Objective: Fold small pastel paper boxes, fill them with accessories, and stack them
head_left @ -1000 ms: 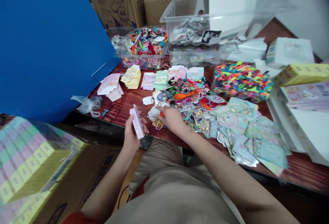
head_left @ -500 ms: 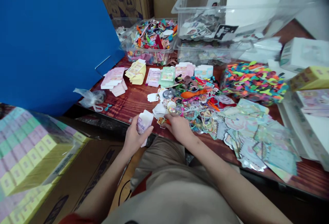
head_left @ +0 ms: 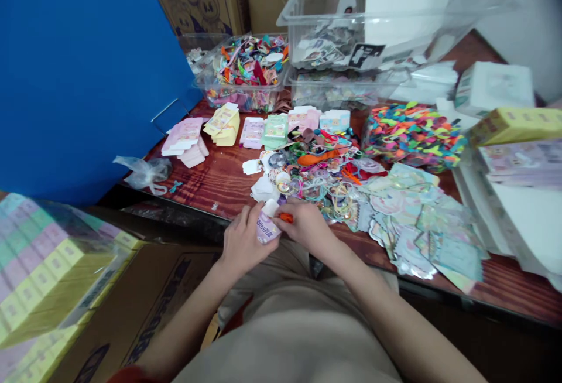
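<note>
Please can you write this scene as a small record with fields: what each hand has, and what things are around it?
Left hand: holds a small lilac paper box, its white flap end up
Right hand: fingers at the box's upper end, beside a small orange piece
Nearby: heap of coloured elastic bands; flat printed paper boxes; shiny printed cards
Surface: reddish wooden table
Rest: clear plastic bin; blue board; cardboard cartons
</note>
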A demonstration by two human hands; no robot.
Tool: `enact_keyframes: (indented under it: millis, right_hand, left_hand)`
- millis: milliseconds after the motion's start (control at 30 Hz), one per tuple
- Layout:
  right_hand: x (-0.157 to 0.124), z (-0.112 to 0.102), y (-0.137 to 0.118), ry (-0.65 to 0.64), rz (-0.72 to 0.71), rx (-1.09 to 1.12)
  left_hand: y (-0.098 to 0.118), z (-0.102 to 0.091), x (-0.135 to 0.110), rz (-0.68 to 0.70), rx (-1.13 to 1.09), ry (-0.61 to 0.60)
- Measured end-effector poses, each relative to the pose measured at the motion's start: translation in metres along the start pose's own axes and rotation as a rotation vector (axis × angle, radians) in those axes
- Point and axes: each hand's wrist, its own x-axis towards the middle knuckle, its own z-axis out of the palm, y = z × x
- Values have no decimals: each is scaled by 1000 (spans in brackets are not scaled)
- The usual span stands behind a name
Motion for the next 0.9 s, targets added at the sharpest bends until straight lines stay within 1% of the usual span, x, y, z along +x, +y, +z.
enact_keyframes:
  millis: [33,67,133,233,300,333,400,467,567,600,633,667,700,767,833,900]
  right_hand:
    - [-3,-4,-1,4,-3,6]
    - [-6,-9,-1,37,10,62]
    - [-10,-21,-1,164,78,275]
    - [-14,-37,-1,353,241,657]
    - [-18,-42,-2,417,306,799]
    - [-21,-45,-2,431,314,814]
    - [-30,-53,4,454,299,725]
    - [-42,-68,18,503,271,555]
    - [-67,-104,49,664,231,180]
    - [-75,-117,61,709,244,37]
    - [-81,-129,71,725,279,-99]
    - [-85,-140,81,709,329,-219]
    - [-88,-148,88,664,395,-321]
    - [-87,-155,98,544,530,-479]
    - [-81,-152,100,430,608,-596]
    - [-75,-145,98,379,620,-669]
  left_hand:
    - [4,2,2,3,-24,10]
    - [9,4,3,1,-56,14]
    - [18,7,6,-8,-141,-8]
    - [36,13,7,-4,-240,-88]
    - [50,18,7,16,-275,-128]
    - [57,20,7,32,-287,-138]
    - [71,23,6,70,-306,-150]
    - [82,24,5,105,-317,-160]
    - [90,25,6,153,-316,-168]
    - [92,25,7,165,-312,-169]
    - [93,26,7,175,-310,-170]
    - [95,27,8,182,-309,-173]
    - [96,28,8,186,-312,-175]
    - [100,30,9,191,-324,-178]
    - [105,31,10,194,-331,-178]
    - [108,32,10,197,-329,-181]
